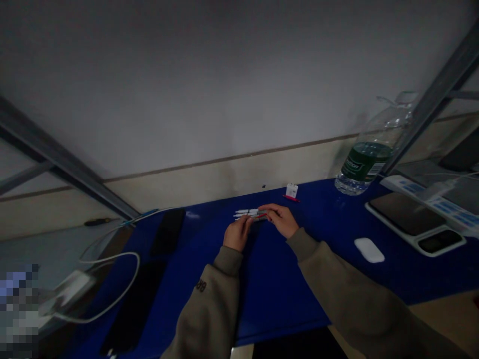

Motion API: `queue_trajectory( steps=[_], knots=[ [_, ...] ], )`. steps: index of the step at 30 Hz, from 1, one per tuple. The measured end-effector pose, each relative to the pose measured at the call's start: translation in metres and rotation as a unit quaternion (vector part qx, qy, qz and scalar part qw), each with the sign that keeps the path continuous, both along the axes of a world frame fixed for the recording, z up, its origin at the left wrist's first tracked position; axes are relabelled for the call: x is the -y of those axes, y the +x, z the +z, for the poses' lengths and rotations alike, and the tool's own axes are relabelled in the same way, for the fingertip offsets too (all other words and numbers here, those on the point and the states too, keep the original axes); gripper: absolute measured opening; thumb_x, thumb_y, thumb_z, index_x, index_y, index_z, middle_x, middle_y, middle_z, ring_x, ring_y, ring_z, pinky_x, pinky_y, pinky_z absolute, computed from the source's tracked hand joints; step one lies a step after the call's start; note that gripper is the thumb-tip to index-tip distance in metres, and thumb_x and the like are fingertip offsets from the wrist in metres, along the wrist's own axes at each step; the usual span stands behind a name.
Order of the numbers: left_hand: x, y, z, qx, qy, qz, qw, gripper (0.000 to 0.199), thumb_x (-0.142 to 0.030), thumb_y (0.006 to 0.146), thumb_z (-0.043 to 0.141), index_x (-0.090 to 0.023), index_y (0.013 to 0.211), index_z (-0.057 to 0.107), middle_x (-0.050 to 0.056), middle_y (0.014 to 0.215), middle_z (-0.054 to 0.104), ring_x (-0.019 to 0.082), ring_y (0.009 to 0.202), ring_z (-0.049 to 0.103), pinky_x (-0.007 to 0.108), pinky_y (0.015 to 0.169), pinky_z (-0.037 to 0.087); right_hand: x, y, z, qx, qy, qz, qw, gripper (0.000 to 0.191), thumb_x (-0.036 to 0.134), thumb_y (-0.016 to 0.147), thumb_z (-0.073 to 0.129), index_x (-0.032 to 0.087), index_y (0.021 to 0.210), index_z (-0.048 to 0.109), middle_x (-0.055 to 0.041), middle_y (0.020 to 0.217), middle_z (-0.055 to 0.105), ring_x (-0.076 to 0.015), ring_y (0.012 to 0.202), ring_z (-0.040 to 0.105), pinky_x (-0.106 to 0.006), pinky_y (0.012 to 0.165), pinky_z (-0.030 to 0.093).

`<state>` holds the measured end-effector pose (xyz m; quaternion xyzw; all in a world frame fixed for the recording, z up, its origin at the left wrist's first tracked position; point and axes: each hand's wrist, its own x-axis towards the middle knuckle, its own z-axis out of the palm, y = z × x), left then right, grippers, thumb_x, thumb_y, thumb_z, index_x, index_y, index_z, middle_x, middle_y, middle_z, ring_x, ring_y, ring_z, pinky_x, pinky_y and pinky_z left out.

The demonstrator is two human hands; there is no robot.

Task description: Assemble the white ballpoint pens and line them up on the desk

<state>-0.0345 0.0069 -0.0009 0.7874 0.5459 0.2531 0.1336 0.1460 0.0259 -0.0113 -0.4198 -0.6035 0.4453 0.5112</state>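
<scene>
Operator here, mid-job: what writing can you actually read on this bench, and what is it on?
Left sleeve: dark print, perhaps beginning "BR", too blurred to be sure.
Bottle label: white lettering on green, too blurred to read.
White strip: blue-marked panels, too small to read.
Nothing else is legible.

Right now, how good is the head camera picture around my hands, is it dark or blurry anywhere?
In the head view everything is dim and underexposed; the left hand and right hand are soft but readable, the slim sticks between them blur together, the metal rails bow near the frame edges, and a pixelated patch covers the bottom-left corner.
</scene>
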Motion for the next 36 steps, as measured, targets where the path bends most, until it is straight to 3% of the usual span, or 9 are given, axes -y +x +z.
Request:
queue_trajectory(
  steps=[7,11,16,21,26,31,36],
  knots=[
    [0.0007,0.0002,-0.0002,0.014,0.006,0.018,1.000,0.028,-0.040,0.093,0.033,-0.022,0.100,0.054,-0.002,0.063,0.057,0.012,0.057,0.056,0.020,0.055,0.036,-0.0027,0.0002,-0.0046,-0.004,0.002,-0.008,1.000,0.033,0.034,0.083,0.044,0.016,0.099,0.067,0.0024,0.056,0.045,-0.0107,0.052,0.039,-0.024,0.050,0.032],
    [0.0003,-0.0003,-0.0003,0.003,0.011,0.016,1.000,0.030,-0.039,0.093,0.032,-0.021,0.092,0.056,-0.001,0.064,0.058,0.012,0.059,0.057,0.020,0.056,0.036,-0.0039,-0.0001,-0.0056,-0.009,-0.008,-0.005,1.000,0.031,0.032,0.081,0.047,0.017,0.099,0.067,0.0017,0.058,0.048,-0.0104,0.052,0.040,-0.023,0.050,0.032],
    [-0.0011,-0.0007,-0.0020,0.019,0.017,0.021,0.999,0.025,-0.040,0.091,0.039,-0.022,0.097,0.055,-0.001,0.067,0.061,0.012,0.059,0.057,0.020,0.054,0.036,-0.0033,-0.0007,-0.0060,-0.019,-0.023,0.005,1.000,0.030,0.031,0.081,0.047,0.016,0.096,0.068,0.0036,0.053,0.042,-0.0094,0.048,0.035,-0.023,0.046,0.027],
    [-0.0014,-0.0006,-0.0013,0.006,0.013,0.001,1.000,0.030,-0.039,0.093,0.035,-0.021,0.090,0.059,0.001,0.072,0.063,0.012,0.063,0.058,0.020,0.057,0.036,-0.0036,-0.0014,-0.0082,-0.031,-0.024,0.005,0.999,0.030,0.030,0.080,0.047,0.015,0.096,0.067,0.0032,0.054,0.043,-0.0093,0.049,0.036,-0.023,0.047,0.029],
    [-0.0005,-0.0003,-0.0001,0.018,0.017,0.017,1.000,0.027,-0.041,0.091,0.040,-0.021,0.098,0.056,0.000,0.070,0.062,0.012,0.061,0.058,0.020,0.055,0.035,-0.0032,-0.0001,-0.0064,-0.029,-0.016,0.016,0.999,0.033,0.035,0.082,0.046,0.015,0.097,0.067,0.0031,0.054,0.044,-0.0095,0.050,0.038,-0.023,0.049,0.031],
    [0.0002,-0.0003,0.0009,0.013,0.010,0.000,1.000,0.032,-0.040,0.092,0.034,-0.020,0.090,0.059,0.000,0.066,0.061,0.012,0.060,0.057,0.020,0.054,0.035,-0.0031,0.0000,-0.0058,-0.039,-0.034,0.021,0.998,0.030,0.031,0.080,0.048,0.014,0.098,0.067,0.0028,0.056,0.045,-0.0089,0.050,0.038,-0.023,0.048,0.029],
    [0.0019,0.0009,0.0022,0.022,0.005,0.007,1.000,0.027,-0.045,0.088,0.042,-0.021,0.097,0.053,-0.003,0.062,0.058,0.011,0.054,0.054,0.019,0.052,0.034,-0.0007,-0.0016,-0.0002,-0.059,-0.041,0.025,0.997,0.031,0.031,0.080,0.049,0.013,0.097,0.066,0.0053,0.049,0.037,-0.0085,0.046,0.033,-0.022,0.045,0.024]
  ],
)
